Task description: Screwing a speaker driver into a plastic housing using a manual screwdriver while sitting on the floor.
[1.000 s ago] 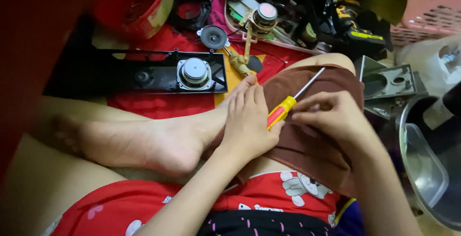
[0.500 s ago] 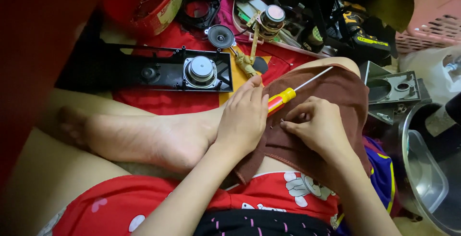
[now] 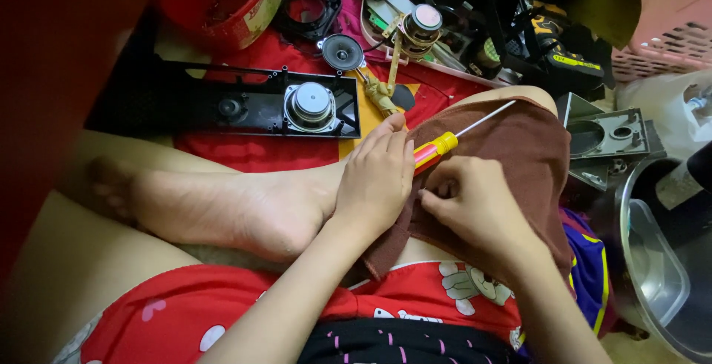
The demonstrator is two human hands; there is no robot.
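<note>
Head view: I noted my left hand [image 3: 377, 179] closed on the red-and-yellow screwdriver [image 3: 436, 150] atop the brown cloth [image 3: 519, 164], right hand [image 3: 475, 204] pinching that cloth's fold beside it; the tool seemed light, rigid, best gripped at the handle.

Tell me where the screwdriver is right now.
In the head view, the yellow-and-red screwdriver lies just right of centre on the brown cloth over the knee, its handle between the left hand and right hand.
</note>
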